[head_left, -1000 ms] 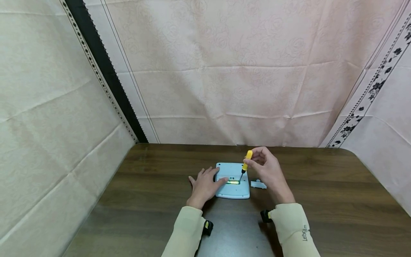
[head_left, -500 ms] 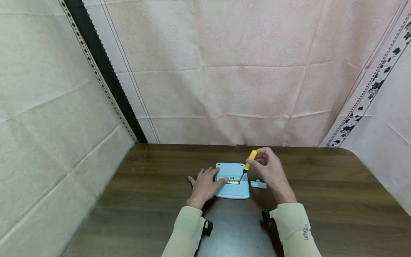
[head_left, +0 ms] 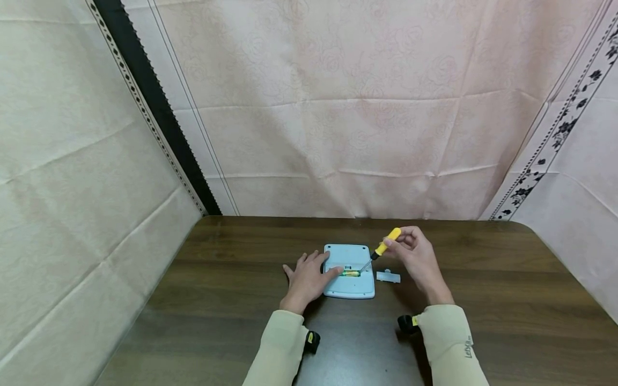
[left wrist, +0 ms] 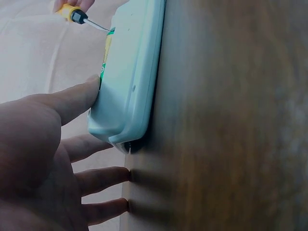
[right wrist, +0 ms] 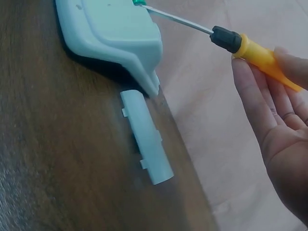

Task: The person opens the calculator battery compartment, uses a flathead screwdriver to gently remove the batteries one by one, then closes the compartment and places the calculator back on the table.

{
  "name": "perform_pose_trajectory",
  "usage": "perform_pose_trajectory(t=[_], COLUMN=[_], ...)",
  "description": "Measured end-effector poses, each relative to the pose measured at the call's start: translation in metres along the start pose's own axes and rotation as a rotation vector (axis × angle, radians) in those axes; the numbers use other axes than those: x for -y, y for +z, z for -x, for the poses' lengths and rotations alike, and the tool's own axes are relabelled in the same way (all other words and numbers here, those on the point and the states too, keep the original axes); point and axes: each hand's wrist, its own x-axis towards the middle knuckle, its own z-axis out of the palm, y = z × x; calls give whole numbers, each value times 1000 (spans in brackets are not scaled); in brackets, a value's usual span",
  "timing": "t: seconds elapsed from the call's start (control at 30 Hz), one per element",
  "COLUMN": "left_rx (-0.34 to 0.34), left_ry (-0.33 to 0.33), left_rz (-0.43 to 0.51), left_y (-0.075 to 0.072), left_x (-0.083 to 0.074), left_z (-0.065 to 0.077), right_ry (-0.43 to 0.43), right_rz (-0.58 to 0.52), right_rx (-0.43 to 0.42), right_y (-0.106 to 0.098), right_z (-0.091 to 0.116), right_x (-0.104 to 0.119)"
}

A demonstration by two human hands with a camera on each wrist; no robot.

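Observation:
A light blue device (head_left: pixel 350 289), shaped like a desk calculator, lies back up on the table with its battery slot uncovered. In the slot sits a green and yellow battery (head_left: pixel 351 273). My left hand (head_left: pixel 308 280) rests at the device's left side, fingers spread, its thumb on the battery's left end. Between thumb and fingers my right hand (head_left: pixel 421 262) pinches the yellow handle of a screwdriver (right wrist: pixel 260 54). The tool leans to the right, its metal tip at the battery's green right end (left wrist: pixel 111 31). Right of the device lies the light blue battery cover (right wrist: pixel 147 137).
The dark wood table (head_left: pixel 232 321) extends to both sides and toward me. Pale patterned cloth (head_left: pixel 362 134) hangs behind its far edge, with more cloth at the left and right. A black camera (head_left: pixel 407 324) is strapped at the right wrist.
The right hand has moved to the right and tipped the screwdriver's handle down that way, while its tip stays at the battery's right end. The left hand and the device have not visibly moved.

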Motion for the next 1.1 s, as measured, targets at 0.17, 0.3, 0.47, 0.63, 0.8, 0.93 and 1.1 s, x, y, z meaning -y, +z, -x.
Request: perform_pose_trajectory(t=[0.17, 0.3, 0.47, 0.63, 0.8, 0.93, 1.1], left_rx=[-3, -4, -4, -4, -3, -1, -5], left_ry=[0, 2, 5, 7, 0, -8, -13], left_rz=[0, -1, 7, 9, 4, 2, -8], left_y=[0, -1, -1, -1, 0, 0, 0], left_x=[-1, -1, 0, 1, 1, 1, 1], left_z=[1, 1, 2, 1, 2, 1, 0], right_ry=[17, 18, 1, -53, -135, -203, -267], right_rz=[-20, -30, -6, 90, 291, 456, 587], right_rx=[-11, -16, -19, -10, 6, 13, 43], right_y=[-4, -3, 1, 8, 18, 28, 43], right_z=[-1, -1, 0, 4, 8, 13, 17], right_x=[-6, -3, 5, 20, 34, 45, 56])
